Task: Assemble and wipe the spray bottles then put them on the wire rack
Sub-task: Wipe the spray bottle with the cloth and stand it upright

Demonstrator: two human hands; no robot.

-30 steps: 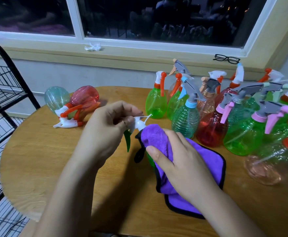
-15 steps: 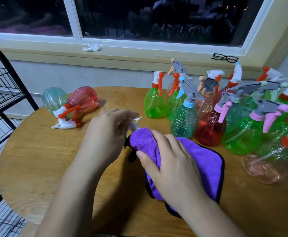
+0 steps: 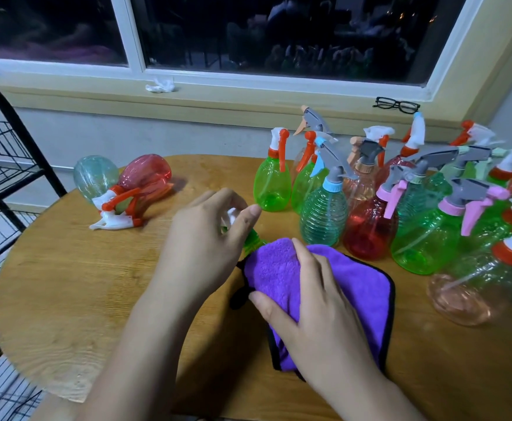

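Since a second ago my left hand has closed further over the white sprayer head, gripping it, while my right hand presses the purple microfibre cloth around the green plastic spray bottle lying on the wooden worktop. Wiping is underway; the black wire rack looks empty, and many bottles wait. Cloth and hands hide nearly all of this bottle.

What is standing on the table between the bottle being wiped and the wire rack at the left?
Two bottles lie on the table left of the wrapped green bottle, toward the wire rack. Lifting over them should avoid contact.
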